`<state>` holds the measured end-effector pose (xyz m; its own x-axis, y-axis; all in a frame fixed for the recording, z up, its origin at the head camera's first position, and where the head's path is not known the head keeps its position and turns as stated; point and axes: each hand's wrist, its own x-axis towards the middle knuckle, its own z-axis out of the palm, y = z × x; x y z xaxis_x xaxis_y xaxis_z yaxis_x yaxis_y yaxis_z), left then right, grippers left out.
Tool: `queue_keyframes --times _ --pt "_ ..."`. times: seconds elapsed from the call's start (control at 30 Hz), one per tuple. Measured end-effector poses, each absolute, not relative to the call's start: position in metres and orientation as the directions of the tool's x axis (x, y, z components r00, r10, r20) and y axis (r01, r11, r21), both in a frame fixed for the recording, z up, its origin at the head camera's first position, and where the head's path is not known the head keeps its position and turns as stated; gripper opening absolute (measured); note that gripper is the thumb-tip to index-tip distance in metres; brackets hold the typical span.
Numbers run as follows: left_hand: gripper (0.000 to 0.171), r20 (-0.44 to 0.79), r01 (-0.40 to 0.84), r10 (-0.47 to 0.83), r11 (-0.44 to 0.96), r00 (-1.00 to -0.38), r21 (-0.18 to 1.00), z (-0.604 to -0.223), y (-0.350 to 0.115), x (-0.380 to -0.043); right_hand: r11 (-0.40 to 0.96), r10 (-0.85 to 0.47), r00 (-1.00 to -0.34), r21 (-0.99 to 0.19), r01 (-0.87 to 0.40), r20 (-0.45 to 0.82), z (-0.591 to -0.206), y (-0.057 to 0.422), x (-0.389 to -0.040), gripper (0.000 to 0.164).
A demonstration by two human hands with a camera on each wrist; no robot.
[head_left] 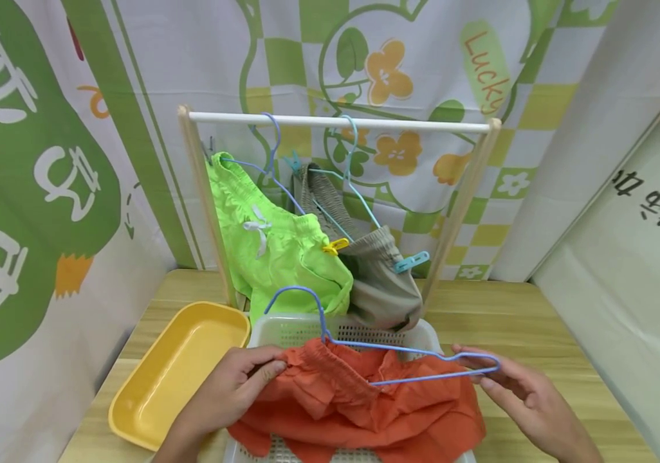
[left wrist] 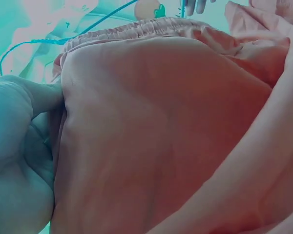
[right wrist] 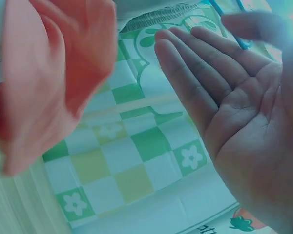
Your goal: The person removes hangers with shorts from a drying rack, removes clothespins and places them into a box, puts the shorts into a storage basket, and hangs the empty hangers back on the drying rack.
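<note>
Orange shorts (head_left: pixel 330 405) with a gathered elastic waistband lie bunched over a white perforated basket (head_left: pixel 428 335). A blue-violet hanger (head_left: pixel 411 349) has its left part inside the waistband; its right arm sticks out over the cloth, hook upward. My left hand (head_left: pixel 231 389) pinches the left side of the shorts between thumb and fingers. Around the hanger's exposed right end is my right hand (head_left: pixel 529 392), its thumb apart from the fingers. In the right wrist view the right hand's fingers (right wrist: pixel 205 73) are nearly straight, the palm showing; whether they touch the hanger is unclear.
Behind the basket stands a rack with a white bar (head_left: pixel 411 123). Bright green shorts (head_left: pixel 272 251) and grey-brown shorts (head_left: pixel 376 276) hang there on hangers, with a yellow clip (head_left: pixel 336 246) and blue clip (head_left: pixel 411 262). A yellow tray (head_left: pixel 176 366) lies at left.
</note>
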<state>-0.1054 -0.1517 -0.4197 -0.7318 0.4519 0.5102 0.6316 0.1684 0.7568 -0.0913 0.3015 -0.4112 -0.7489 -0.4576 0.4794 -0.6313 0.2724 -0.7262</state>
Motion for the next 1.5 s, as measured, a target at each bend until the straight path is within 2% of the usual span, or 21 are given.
queue_keyframes --times 0.07,0.17,0.3,0.47,0.63,0.8,0.97,1.2,1.37,1.5 --pt "0.027 0.487 0.618 0.462 0.186 -0.741 0.764 -0.42 -0.15 -0.105 0.228 -0.471 -0.738 -0.741 -0.631 0.483 -0.411 0.304 -0.09 0.055" --pt "0.023 0.45 0.604 0.489 0.217 -0.747 0.767 -0.419 -0.147 -0.104 0.223 -0.464 -0.761 -0.772 -0.595 0.453 -0.409 0.304 -0.088 0.054" --pt "0.02 0.423 0.604 0.523 0.238 -0.74 0.761 -0.417 -0.142 -0.102 0.331 -0.48 -0.802 -0.773 -0.54 0.355 -0.408 0.299 -0.089 0.046" --pt "0.017 0.413 0.609 0.544 0.245 -0.73 0.755 -0.418 -0.134 -0.102 0.372 -0.541 -0.792 -0.764 -0.526 0.282 -0.411 0.292 -0.092 0.038" --pt "0.016 0.366 0.574 0.56 0.252 -0.743 0.779 -0.42 -0.132 -0.102 0.393 -0.558 -0.771 -0.722 -0.57 0.305 -0.416 0.289 -0.093 0.035" --pt "0.017 0.384 0.59 0.551 0.262 -0.741 0.764 -0.42 -0.134 -0.104 0.313 -0.577 -0.728 -0.723 -0.615 0.369 -0.421 0.29 -0.097 0.038" --pt "0.015 0.372 0.602 0.56 0.304 -0.74 0.738 -0.422 -0.135 -0.104 0.253 -0.57 -0.721 -0.752 -0.609 0.392 -0.421 0.291 -0.098 0.038" --pt "0.018 0.319 0.575 0.583 0.328 -0.747 0.749 -0.427 -0.142 -0.101 0.344 -0.507 -0.767 -0.724 -0.598 0.392 -0.416 0.301 -0.09 0.038" --pt "0.019 0.305 0.58 0.596 0.346 -0.743 0.738 -0.428 -0.149 -0.098 0.366 -0.495 -0.804 -0.76 -0.537 0.329 -0.414 0.31 -0.085 0.034" --pt "0.02 0.295 0.586 0.602 0.368 -0.742 0.722 -0.43 -0.155 -0.096 0.359 -0.495 -0.803 -0.764 -0.536 0.331 -0.412 0.317 -0.083 0.035"
